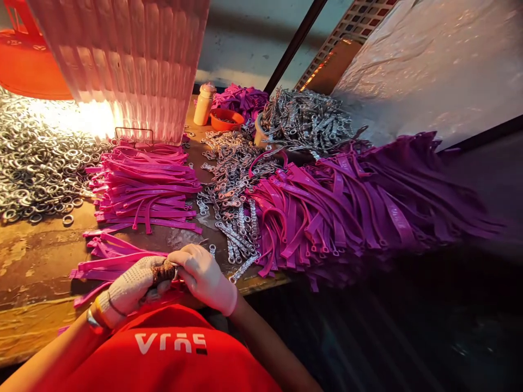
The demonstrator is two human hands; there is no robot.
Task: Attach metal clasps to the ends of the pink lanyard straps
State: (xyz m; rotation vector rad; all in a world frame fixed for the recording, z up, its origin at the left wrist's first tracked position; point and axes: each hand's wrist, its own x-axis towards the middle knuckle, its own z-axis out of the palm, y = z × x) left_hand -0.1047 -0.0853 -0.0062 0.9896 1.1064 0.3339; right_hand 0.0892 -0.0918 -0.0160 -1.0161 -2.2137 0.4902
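Note:
My left hand (133, 283), in a white dotted glove, is closed in front of my chest. Dark brown, rough material (163, 273) covers the thumb area or lies against it; I cannot tell which. Meeting it from the right is my right hand (202, 276), in a plain white glove, its fingers pinched together. A small pale glint shows between the fingertips, but what they grip is hidden. Just beyond the left hand lies a small bunch of pink straps (108, 247), with a larger stack of pink straps (147, 185) behind it.
Metal rings (41, 158) are heaped at left by a bright lamp (32, 65). Metal chain pieces (235, 174) lie mid-table; more chains (306, 120) overfill a container. Purple straps (327, 207) hang over the right edge. A bottle (204, 103) and orange bowl (226, 124) stand behind.

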